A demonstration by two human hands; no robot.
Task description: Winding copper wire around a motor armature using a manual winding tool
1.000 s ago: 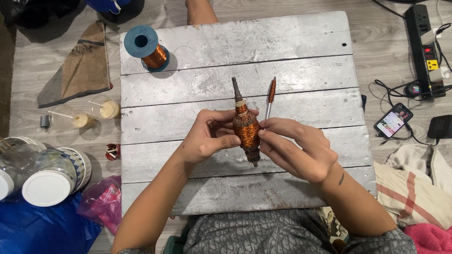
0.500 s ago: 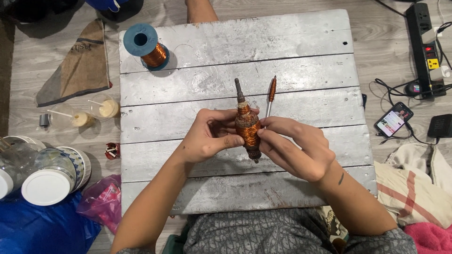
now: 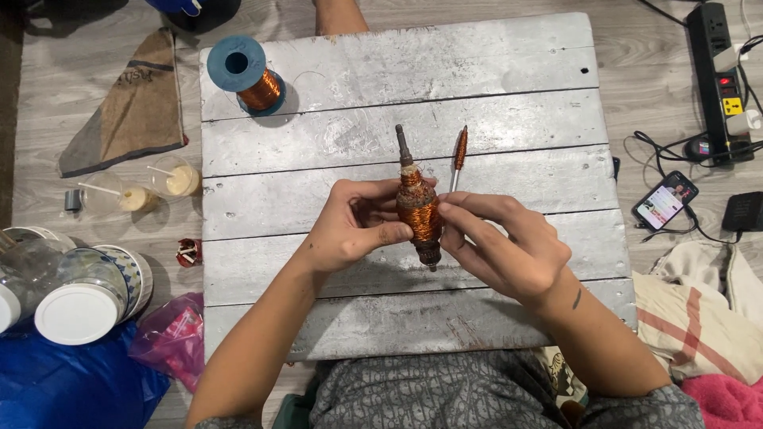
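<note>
Both hands hold a motor armature (image 3: pixel 418 208) wound with copper wire, its dark shaft pointing away from me, just above a white-painted wooden board (image 3: pixel 509 95). My left hand (image 3: pixel 350 230) grips its left side, thumb across the winding. My right hand (image 3: pixel 505 246) pinches the right side with fingertips. A thin tool with a copper-coloured tip and white handle (image 3: pixel 457 159) lies on the board just beyond my right hand. A blue spool of copper wire (image 3: pixel 245 73) stands at the board's far left corner.
Left of the board lie a brown cloth (image 3: pixel 135 103), two plastic cups with sticks (image 3: pixel 151 187), white-lidded jars (image 3: pixel 75 306) and a pink bag (image 3: pixel 171 338). To the right are a power strip (image 3: pixel 719 79), a lit phone (image 3: pixel 666 200) with cables, and folded cloth (image 3: pixel 699 318).
The armature has turned a little in my hands, its shaft swinging from tilted left towards upright. Both hands stay at the same place.
</note>
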